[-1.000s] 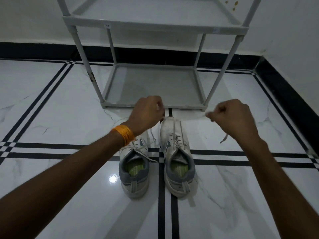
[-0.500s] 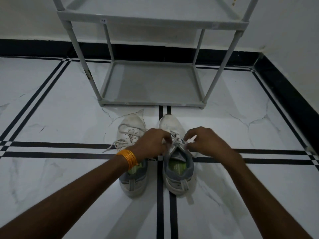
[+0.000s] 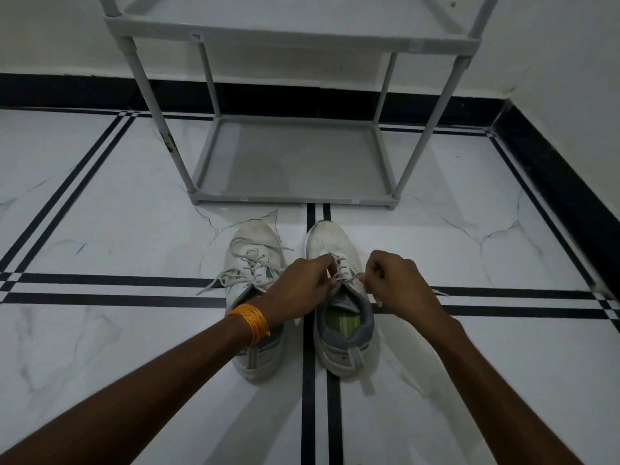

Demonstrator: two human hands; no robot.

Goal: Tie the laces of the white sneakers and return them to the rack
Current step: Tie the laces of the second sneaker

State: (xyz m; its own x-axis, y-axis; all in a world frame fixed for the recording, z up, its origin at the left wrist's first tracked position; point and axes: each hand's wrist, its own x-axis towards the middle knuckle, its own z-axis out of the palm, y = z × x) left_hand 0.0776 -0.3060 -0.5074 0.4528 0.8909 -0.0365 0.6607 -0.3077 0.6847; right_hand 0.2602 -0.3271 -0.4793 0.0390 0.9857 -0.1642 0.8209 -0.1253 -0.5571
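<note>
Both white sneakers stood side by side on the floor (image 3: 100, 229), toes toward the rack (image 3: 295, 196) at 12 o'clock. The left hand (image 3: 298, 286) and the right hand (image 3: 399, 283) were over the right sneaker (image 3: 335, 243), each grip closed on an end of its lace (image 3: 349, 280), probably to form the knot. The left sneaker (image 3: 255, 239), at 9 o'clock of it, lay with loose laces.

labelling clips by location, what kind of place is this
Probably a room corner or entryway in a home. A grey plastic shoe rack stands against a white wall, on a glossy marble-look tiled floor with black inlay lines, and a pair of white sneakers sits on the floor in front of it.
</note>
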